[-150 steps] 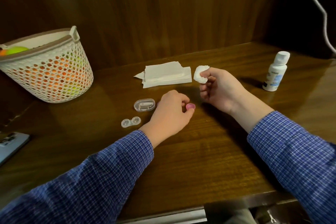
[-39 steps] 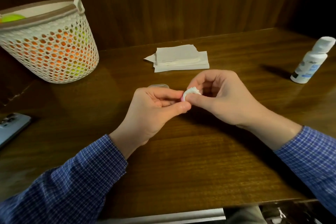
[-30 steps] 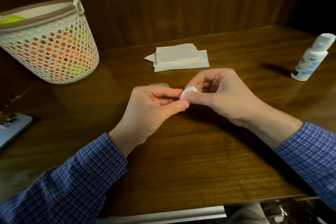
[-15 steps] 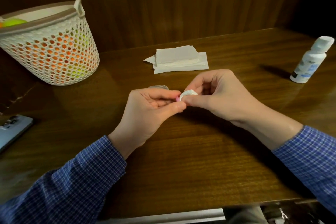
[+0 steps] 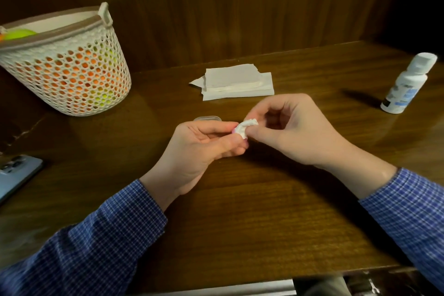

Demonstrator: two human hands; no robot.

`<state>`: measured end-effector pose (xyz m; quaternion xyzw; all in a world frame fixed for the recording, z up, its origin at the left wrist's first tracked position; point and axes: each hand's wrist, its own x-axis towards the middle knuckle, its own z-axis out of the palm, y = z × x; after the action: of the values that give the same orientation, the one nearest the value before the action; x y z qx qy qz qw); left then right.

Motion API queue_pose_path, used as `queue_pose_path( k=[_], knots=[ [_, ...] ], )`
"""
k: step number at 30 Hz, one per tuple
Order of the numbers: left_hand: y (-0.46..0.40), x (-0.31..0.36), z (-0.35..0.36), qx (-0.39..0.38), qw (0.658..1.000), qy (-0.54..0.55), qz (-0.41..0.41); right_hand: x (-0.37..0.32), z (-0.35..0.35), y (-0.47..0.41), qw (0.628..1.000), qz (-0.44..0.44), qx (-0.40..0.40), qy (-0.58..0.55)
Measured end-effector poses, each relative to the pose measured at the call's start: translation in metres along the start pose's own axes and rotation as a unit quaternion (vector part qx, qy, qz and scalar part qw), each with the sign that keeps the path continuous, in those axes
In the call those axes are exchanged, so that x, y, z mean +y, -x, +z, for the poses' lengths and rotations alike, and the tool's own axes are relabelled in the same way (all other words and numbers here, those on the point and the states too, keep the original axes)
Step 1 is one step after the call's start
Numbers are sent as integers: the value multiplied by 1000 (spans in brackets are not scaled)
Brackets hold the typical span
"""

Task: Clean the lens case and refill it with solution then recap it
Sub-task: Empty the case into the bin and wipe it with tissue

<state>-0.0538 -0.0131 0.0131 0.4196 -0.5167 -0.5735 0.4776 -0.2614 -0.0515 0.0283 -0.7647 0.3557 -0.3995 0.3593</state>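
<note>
Not much has changed in the last second: left hand (image 5: 204, 144) still pinches the little pink cap (image 5: 233, 130) above the table (image 5: 264, 211) while right hand (image 5: 288, 127) keeps twisting a tissue wad (image 5: 245, 127) into it, so cleaning isn't finished and the solution bottle (image 5: 406, 86) waits untouched.

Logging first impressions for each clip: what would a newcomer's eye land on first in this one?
Most likely the two hands meeting at the table's centre: the right hand presses a small white wad of tissue into a pink cap pinched in the left hand. Next, the white mesh basket of orange and green things at far left, then the folded tissues behind the hands and the white bottle at far right.
</note>
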Motion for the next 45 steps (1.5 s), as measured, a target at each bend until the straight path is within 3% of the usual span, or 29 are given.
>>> queue_pose_path(
  k=[5, 8, 11, 13, 16, 18, 19, 20, 22, 24, 26, 27, 29, 31, 32, 34, 37, 39, 41, 42, 45],
  knots=[
    [0, 1, -2, -59, 991, 81, -83, -2, -1, 2, 993, -83, -29, 83],
    [-1, 6, -2, -125, 968, 140, -164, -2, -6, 1, 981, -151, -64, 106],
    [-3, 12, -4, -127, 935, 209, -255, -1, -9, 2, 969, -200, -90, 114],
    [-3, 13, -6, -125, 938, 209, -247, -1, -9, 2, 970, -201, -90, 107],
    [-3, 11, -2, -96, 978, 117, -140, 1, -5, 3, 989, -121, -52, 70],
    [-2, 6, 1, -23, 999, -24, -22, 2, -2, 1, 998, 0, -51, -24],
    [0, 3, 2, 12, 992, -117, 52, 1, -2, -1, 988, 85, -66, -109],
    [1, 0, 3, 33, 969, -208, 128, 1, -2, -3, 959, 182, -86, -201],
    [4, -4, 4, 38, 912, -325, 248, -1, -1, -7, 857, 350, -122, -357],
    [4, -5, 3, 37, 859, -399, 319, -1, -1, -9, 778, 422, -139, -445],
    [4, -4, 3, 43, 832, -431, 347, -2, 0, -9, 762, 424, -143, -468],
    [4, -4, 3, 46, 846, -412, 336, -3, 0, -9, 781, 406, -143, -452],
    [4, -3, 3, 46, 901, -334, 273, -2, -1, -6, 866, 312, -129, -368],
    [2, 1, 1, 13, 968, -199, 150, -1, -4, -1, 966, 131, -95, -203],
    [1, 2, -1, -16, 991, -110, 77, 0, -5, 0, 991, 32, -75, -107],
    [-2, 4, -6, -68, 997, 20, -44, 3, -6, 3, 991, -110, -65, 34],
    [-2, 6, -10, -130, 978, 86, -139, 5, -4, 4, 967, -217, -65, 120],
    [-4, 8, -12, -147, 973, 110, -138, 4, -1, 3, 971, -211, -52, 98],
    [-7, 10, -12, -140, 981, 103, -83, 1, -3, -1, 993, -94, -52, -49],
    [-8, 10, -11, -125, 986, 97, -52, 1, -6, -5, 984, -4, -54, -169],
    [-8, 10, -10, -73, 995, 72, -4, 7, -23, -16, 885, 225, 5, -407]
  ],
)
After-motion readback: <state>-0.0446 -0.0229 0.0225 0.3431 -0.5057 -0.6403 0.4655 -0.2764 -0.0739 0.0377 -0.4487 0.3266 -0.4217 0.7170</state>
